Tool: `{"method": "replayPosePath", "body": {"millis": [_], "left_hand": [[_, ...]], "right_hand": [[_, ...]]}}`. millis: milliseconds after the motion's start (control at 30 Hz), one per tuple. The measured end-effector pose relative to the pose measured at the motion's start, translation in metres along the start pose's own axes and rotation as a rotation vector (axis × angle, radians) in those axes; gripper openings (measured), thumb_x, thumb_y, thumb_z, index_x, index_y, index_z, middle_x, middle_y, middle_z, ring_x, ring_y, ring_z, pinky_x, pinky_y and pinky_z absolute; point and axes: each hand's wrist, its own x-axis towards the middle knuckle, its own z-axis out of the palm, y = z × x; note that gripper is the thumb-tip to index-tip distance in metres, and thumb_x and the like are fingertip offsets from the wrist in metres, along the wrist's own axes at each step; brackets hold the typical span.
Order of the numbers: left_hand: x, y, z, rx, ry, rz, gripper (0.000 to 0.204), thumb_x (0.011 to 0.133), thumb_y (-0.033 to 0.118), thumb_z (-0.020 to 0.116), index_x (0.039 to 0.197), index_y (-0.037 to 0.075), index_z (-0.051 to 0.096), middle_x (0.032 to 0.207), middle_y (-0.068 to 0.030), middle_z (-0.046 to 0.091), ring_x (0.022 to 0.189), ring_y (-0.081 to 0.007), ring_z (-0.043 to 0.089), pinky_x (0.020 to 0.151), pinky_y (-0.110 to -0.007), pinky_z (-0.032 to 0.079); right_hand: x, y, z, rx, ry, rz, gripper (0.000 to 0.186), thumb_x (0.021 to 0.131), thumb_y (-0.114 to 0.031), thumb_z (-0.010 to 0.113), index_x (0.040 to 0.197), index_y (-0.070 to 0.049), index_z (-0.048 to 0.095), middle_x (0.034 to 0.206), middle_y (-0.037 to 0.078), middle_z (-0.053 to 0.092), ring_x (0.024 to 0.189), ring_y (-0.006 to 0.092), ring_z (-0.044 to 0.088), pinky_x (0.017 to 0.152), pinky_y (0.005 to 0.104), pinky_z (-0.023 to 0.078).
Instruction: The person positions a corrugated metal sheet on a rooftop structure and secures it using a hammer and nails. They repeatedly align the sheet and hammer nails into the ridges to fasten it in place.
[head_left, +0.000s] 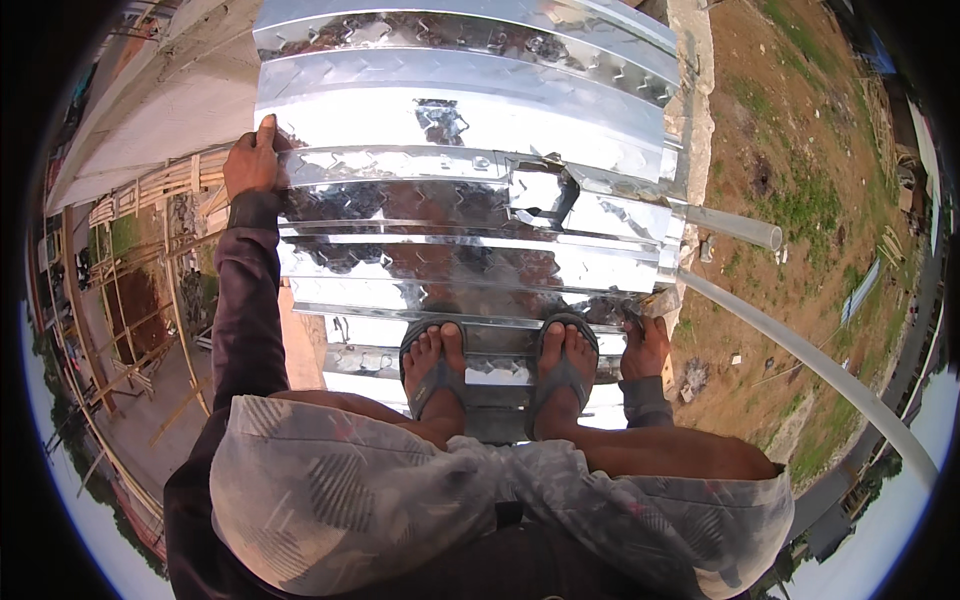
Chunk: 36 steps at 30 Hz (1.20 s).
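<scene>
A shiny ribbed metal decking sheet [400,245] lies across in front of my feet, with a ragged cut hole [541,192] right of its middle. My left hand [253,163] grips the sheet's left edge, thumb on top and the other fingers mostly hidden. At its near right corner, my right hand [646,350] is closed on the edge, its fingertips partly out of sight. My sandalled feet [436,365] stand on more metal decking [490,370] just behind the near edge. Another ribbed sheet [470,40] shows farther ahead.
Right of the decking, a pale pipe stub [735,226] sticks outward and a long pale pipe [810,348] runs toward the lower right. Beyond a rough concrete edge [693,110] lies grassy earth far below. On the left are timber framing [165,270] and a concrete beam [150,130].
</scene>
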Motion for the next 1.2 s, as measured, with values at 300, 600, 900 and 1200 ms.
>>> {"method": "replayPosePath", "body": {"millis": [300, 600, 900, 1200], "left_hand": [[-0.030, 0.004, -0.021, -0.040, 0.221, 0.168, 0.062, 0.093, 0.063, 0.049, 0.089, 0.005, 0.071, 0.090, -0.0218, 0.070, 0.086, -0.0416, 0.065, 0.078, -0.048, 0.049], [-0.048, 0.030, -0.047, -0.229, 0.198, -0.031, 0.065, 0.091, 0.066, 0.049, 0.094, 0.005, 0.070, 0.090, -0.0226, 0.069, 0.088, -0.0420, 0.065, 0.078, -0.049, 0.049], [-0.059, 0.037, -0.058, -0.278, 0.183, -0.017, 0.058, 0.092, 0.063, 0.048, 0.082, 0.011, 0.071, 0.083, -0.0167, 0.070, 0.084, -0.0390, 0.065, 0.076, -0.048, 0.048], [-0.059, 0.044, -0.060, -0.311, 0.103, -0.059, 0.054, 0.091, 0.060, 0.049, 0.081, 0.013, 0.072, 0.084, -0.0155, 0.070, 0.086, -0.0387, 0.064, 0.079, -0.047, 0.047]], "right_hand": [[0.043, -0.125, -0.095, 0.986, -0.697, -0.006, 0.047, 0.092, -0.023, 0.066, 0.126, 0.005, 0.049, 0.081, 0.011, 0.066, 0.074, 0.0185, 0.065, 0.067, 0.0308, 0.052], [0.088, -0.170, -0.081, -0.101, -0.636, -0.577, 0.035, 0.094, -0.009, 0.055, 0.127, 0.002, 0.052, 0.073, 0.014, 0.060, 0.064, 0.0253, 0.061, 0.061, 0.0378, 0.050], [0.117, -0.240, -0.083, -0.511, -0.756, -0.662, 0.055, 0.085, -0.004, 0.060, 0.138, -0.002, 0.045, 0.103, 0.026, 0.063, 0.100, 0.0443, 0.060, 0.089, 0.0489, 0.048], [0.117, -0.295, -0.082, -0.918, -0.778, -0.582, 0.028, 0.087, -0.003, 0.057, 0.114, 0.004, 0.052, 0.091, 0.025, 0.066, 0.092, 0.0438, 0.064, 0.078, 0.0482, 0.051]]}}
